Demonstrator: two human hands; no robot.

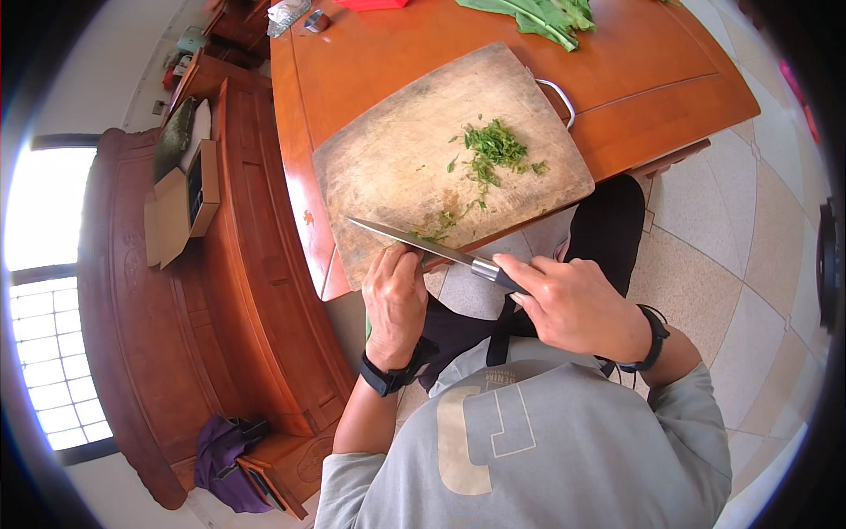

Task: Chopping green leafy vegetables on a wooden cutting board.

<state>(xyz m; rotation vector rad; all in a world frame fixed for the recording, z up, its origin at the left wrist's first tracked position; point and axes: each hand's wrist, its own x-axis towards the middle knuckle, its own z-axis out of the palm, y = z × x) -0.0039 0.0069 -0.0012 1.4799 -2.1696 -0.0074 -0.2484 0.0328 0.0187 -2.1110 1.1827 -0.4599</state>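
My right hand (568, 301) is closed around the dark handle of a kitchen knife (423, 243), whose blade points left across the near edge of a worn wooden cutting board (390, 159). Curled fingers of my left hand (396, 291) rest at that near edge, right beside the blade. Between these fingers a little green leaf shows, mostly hidden by the hand. Shredded greens (496, 145) form a small heap on the right part of the board, and finer scraps (439, 228) lie just beyond the blade.
The board lies on a polished wooden table (634, 66), its metal handle (558, 99) on the far right side. Large green leaves (542, 16), a red container (370, 3) and a small metal cup (317, 21) are farther back. A wooden bench (251, 231) with an opened cardboard box (182, 205) stands left.
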